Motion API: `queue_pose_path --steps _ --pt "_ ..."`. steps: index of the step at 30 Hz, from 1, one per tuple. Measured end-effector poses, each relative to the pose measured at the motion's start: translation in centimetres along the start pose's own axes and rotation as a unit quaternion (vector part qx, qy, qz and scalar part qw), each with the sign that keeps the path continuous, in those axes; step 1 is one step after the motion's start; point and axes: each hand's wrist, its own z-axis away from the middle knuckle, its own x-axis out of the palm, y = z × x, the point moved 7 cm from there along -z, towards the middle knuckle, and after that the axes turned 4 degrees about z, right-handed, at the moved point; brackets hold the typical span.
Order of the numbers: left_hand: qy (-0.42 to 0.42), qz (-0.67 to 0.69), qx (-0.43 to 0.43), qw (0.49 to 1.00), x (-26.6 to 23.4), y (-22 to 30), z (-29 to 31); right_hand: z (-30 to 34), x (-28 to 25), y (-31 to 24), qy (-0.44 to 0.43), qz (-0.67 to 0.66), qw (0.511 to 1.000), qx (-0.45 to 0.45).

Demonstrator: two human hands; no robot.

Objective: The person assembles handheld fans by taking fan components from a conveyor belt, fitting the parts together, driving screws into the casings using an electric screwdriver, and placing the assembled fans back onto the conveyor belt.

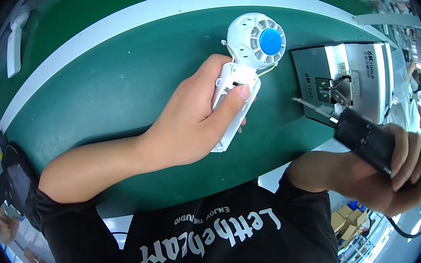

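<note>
A white handheld fan [248, 40] with a round head and a blue centre disc lies in the grip of my left hand [191, 110], above the green table. Its handle housing looks opened, with the inside facing up, and a thin yellow wire shows near the neck. My left thumb presses on the handle. At the lower right, my right hand [395, 177] is wrapped round a black electric screwdriver [365, 139]. The screwdriver's metal bit points up and left, in front of the screw feeder and apart from the fan.
A silver box-shaped screw feeder [366, 68] stands on the green table [116, 95] at the right. A white curved strip [178, 9] crosses the far side. Beyond it lie another white fan [15, 41] and other white parts. The screwdriver's cable [408, 234] hangs at lower right.
</note>
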Motion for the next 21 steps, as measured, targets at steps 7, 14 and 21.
queue_pose_path --steps 7,14,21 --pt "-0.007 0.024 -0.008 1.000 -0.1 0.1 0.2 2.4 3.5 2.5 0.006 0.047 0.997 -0.058" --pt "-0.013 0.024 0.004 1.000 -0.1 0.1 0.2 3.1 4.7 3.4 -0.015 0.090 0.993 -0.073" --pt "-0.006 0.014 -0.003 1.000 -0.3 0.6 0.1 3.7 5.1 3.6 0.010 0.189 0.979 -0.081"
